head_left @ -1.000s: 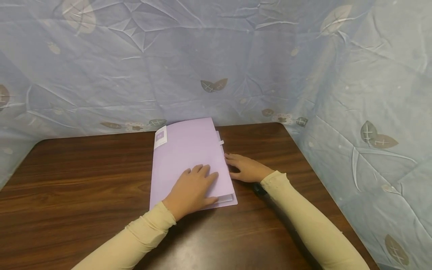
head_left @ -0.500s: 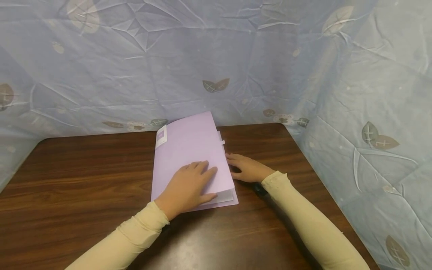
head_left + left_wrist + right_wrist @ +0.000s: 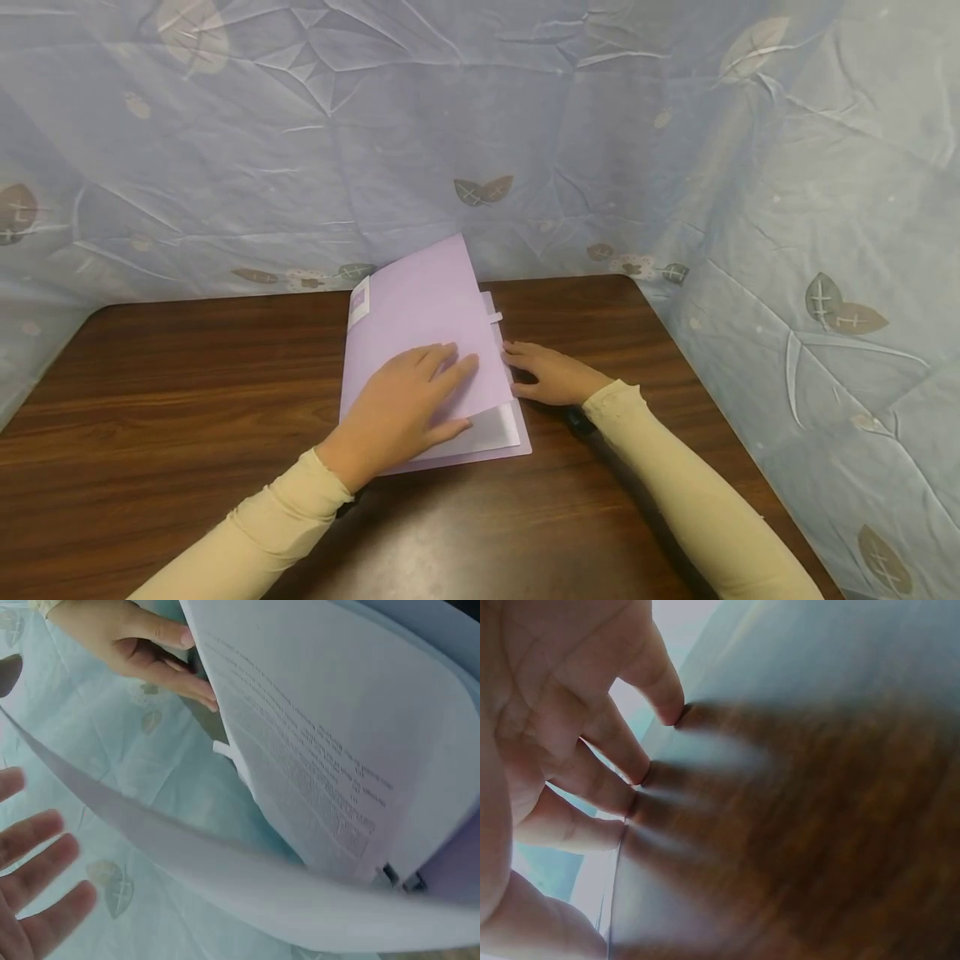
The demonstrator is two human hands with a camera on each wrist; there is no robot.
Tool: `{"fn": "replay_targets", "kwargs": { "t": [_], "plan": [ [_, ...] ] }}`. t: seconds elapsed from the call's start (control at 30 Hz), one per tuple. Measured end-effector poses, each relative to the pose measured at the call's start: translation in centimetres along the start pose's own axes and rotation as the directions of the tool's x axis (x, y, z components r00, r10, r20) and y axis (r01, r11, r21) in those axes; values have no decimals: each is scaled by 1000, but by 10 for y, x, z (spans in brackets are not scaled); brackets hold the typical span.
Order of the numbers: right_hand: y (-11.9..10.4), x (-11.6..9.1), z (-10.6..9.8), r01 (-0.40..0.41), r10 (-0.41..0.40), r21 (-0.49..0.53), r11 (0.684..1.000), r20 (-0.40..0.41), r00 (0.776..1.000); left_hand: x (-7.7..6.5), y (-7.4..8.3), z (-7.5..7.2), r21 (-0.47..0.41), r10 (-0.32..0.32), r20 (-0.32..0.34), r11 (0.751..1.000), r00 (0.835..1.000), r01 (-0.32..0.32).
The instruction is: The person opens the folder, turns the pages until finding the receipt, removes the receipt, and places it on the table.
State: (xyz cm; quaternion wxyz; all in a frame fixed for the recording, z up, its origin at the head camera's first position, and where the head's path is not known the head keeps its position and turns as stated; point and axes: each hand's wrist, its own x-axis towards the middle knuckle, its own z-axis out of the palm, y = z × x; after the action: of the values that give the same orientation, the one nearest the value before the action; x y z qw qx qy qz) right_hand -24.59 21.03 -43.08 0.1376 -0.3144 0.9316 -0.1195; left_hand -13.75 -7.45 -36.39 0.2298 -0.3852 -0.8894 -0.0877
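Observation:
A light purple folder point(image 3: 408, 308) lies on the table, its front cover tilted up at the right side. My left hand point(image 3: 390, 408) is against the cover's lower part, fingers spread and fairly straight, thumb near the lower edge. Under the cover the left wrist view shows a printed sheet point(image 3: 300, 750) and a small dark metal clip point(image 3: 390, 874) near the spine. My right hand point(image 3: 555, 373) rests at the folder's right edge, its fingertips point(image 3: 675, 712) down at the surface. Nothing is gripped in either hand.
The dark wood table point(image 3: 187, 400) extends on both sides of the folder. Pale blue leaf-patterned cloth point(image 3: 562, 125) hangs behind it and along the right. A small white tab point(image 3: 495, 317) sticks out from the folder's right side.
The cover has risen at its right side, baring more of the white sheets below. My left hand has moved left and slightly up along with it. The right hand has stayed in place.

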Motion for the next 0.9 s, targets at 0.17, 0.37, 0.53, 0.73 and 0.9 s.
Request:
{"fn": "replay_targets", "kwargs": {
  "t": [0.17,0.37,0.53,0.73,0.9],
  "plan": [
    [-1,0,0,5,-5,4,1000,2,1000,0,-3,-7,9,74,-90,997,993,-74],
    [-2,-1,0,10,-10,16,1000,-3,1000,-1,-3,-19,33,177,-145,984,973,-174],
    [-1,-1,0,18,-18,12,1000,-3,1000,-6,-5,-31,109,302,-109,951,947,-291],
    [-1,0,1,5,-5,10,1000,-1,1000,-13,-8,-49,303,432,27,856,901,-420],
    [-2,0,0,-1,1,11,1000,-1,1000,-21,-11,-65,392,447,127,797,885,-459]
  ]
}}
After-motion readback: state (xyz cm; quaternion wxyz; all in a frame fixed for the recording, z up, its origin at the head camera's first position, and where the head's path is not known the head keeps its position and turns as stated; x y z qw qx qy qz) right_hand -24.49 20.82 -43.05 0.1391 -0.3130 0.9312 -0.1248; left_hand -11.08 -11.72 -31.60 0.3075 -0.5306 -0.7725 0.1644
